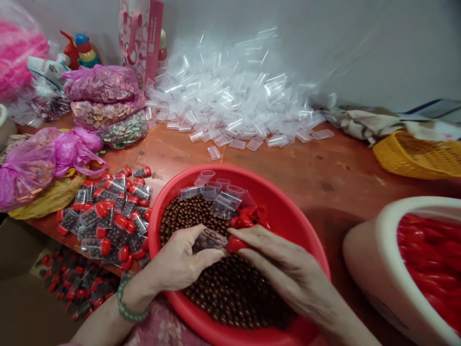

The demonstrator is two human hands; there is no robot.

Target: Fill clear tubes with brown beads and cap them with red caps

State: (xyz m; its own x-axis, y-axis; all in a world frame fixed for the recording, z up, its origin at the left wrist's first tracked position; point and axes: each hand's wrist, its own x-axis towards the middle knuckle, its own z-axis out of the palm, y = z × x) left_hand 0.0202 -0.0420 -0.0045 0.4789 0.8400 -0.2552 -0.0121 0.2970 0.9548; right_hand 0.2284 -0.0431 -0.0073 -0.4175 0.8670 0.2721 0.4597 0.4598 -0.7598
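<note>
Over a red basin (306, 230) of brown balls (230, 288), my left hand (180, 262) grips a clear plastic tube (211, 239) between thumb and fingers. My right hand (284, 264) pinches a red cap (236, 244) at the tube's right end; whether the cap is seated on it cannot be made out. Several empty clear tubes (226, 202) lie on the balls at the basin's back, beside more red caps (252, 217).
Filled, red-capped tubes (111, 211) are heaped left of the basin, with more in a box (21, 269) below. Clear tubes (234, 105) pile against the wall. Pink bags (104, 86) stand back left. At right are a white tub (363, 240) of red caps and a yellow basket (403, 154).
</note>
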